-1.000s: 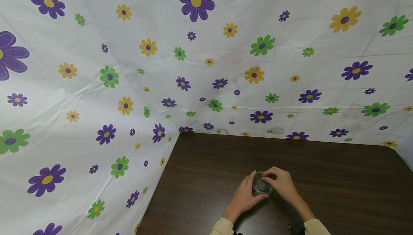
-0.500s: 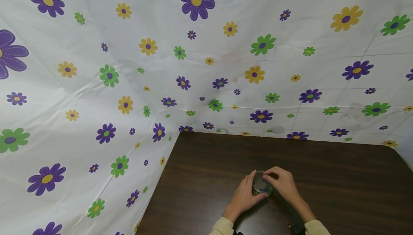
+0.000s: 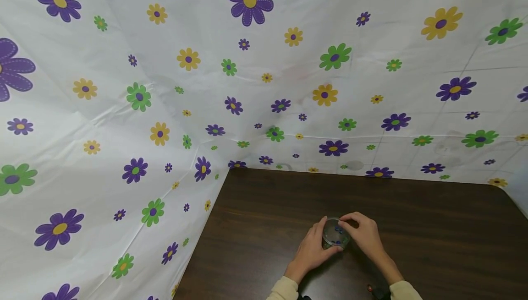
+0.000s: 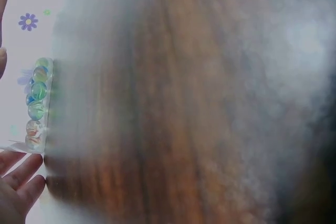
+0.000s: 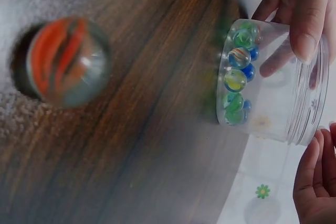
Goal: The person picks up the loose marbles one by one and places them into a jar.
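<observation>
A clear plastic jar (image 5: 273, 103) with a threaded neck stands upright on the dark table. Glass marbles (image 5: 234, 81), green, blue and swirled, lie along its bottom. My left hand (image 3: 311, 249) grips the jar, thumb on the near side and fingers round the far left. At the jar's right upper rim is my right hand (image 3: 365, 233), bent fingers close together; I cannot tell what, if anything, they pinch. From above, blue marbles (image 3: 338, 229) show just beside those fingertips. The left wrist view catches the jar's marbles (image 4: 37, 98) at its left edge, above the left hand's fingers (image 4: 23, 174).
Near the right wrist, an orange-striped marble (image 5: 68, 61) looms large in the right wrist view. The brown wood-grain table (image 3: 255, 226) meets a white flowered sheet (image 3: 288, 62) at its back and left sides.
My right fingertips have shifted slightly right from over the jar's opening to its rim, uncovering blue marbles beneath. The left hand and jar stay in place.
</observation>
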A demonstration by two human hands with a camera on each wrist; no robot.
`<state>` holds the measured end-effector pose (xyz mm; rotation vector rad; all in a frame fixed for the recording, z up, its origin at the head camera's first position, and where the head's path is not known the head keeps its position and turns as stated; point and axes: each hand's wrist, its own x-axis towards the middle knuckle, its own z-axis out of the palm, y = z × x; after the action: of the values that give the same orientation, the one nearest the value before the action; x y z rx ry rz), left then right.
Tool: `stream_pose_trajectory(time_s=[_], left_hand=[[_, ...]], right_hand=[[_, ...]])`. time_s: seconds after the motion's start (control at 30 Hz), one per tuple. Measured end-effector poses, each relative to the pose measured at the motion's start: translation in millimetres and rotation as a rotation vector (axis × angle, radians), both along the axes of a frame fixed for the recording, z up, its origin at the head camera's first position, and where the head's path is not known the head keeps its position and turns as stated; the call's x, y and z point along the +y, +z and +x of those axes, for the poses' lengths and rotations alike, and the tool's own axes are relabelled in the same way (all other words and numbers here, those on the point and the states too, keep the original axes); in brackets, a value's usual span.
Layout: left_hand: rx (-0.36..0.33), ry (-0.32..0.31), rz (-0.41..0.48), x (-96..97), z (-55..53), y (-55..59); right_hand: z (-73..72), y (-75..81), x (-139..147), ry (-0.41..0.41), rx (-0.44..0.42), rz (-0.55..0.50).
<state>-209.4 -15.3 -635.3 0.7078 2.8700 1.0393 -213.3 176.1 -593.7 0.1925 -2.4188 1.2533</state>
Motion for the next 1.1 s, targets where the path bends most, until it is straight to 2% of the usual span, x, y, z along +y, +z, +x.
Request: stream_pose_trajectory(time_s=[0.5, 0.77, 1.1], left_hand=[[-0.013, -0.016, -0.023, -0.2, 2.1, 2.2], [0.007, -0.006, -0.035, 0.4, 2.9, 1.8], [0.038, -0.002, -0.037, 2.9, 3.2, 3.2]], right_hand=[[6.6, -4.2, -1, 0.006, 0.044, -0.050], [11.2, -6.8, 2, -0.049, -0.003, -0.058], [14.0, -6.5, 7, -0.064, -0.001, -0.044]])
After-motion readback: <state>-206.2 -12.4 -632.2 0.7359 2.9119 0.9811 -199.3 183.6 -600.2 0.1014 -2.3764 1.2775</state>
